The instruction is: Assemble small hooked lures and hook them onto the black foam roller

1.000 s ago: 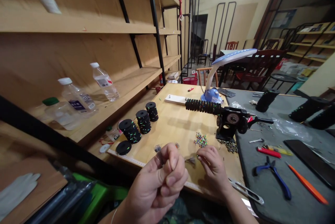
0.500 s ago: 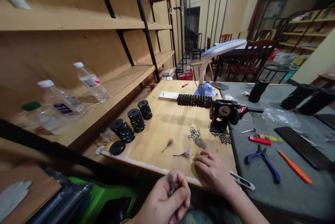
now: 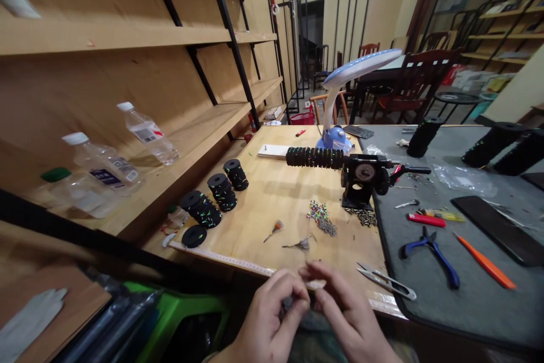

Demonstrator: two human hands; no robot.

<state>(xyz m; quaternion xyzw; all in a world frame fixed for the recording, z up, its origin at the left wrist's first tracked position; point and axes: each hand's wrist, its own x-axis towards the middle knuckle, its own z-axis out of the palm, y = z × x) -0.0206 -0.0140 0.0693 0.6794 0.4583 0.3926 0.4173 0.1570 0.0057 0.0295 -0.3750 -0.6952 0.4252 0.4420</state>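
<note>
Nearer us than the bead pile (image 3: 317, 211), our right hand (image 3: 351, 309) pinches a pale sliver (image 3: 315, 284), our left hand's (image 3: 274, 307) fingers pressed together, contents unclear; likely light, fragile, best held endwise.

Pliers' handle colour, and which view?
Handles are blue; shown in the head view.

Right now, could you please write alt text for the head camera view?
A person's bare left hand and right hand are close together at a pale wooden table. Beyond are tiny multicoloured pieces, a black clamp-like device and a blue-white desk lamp.
</note>
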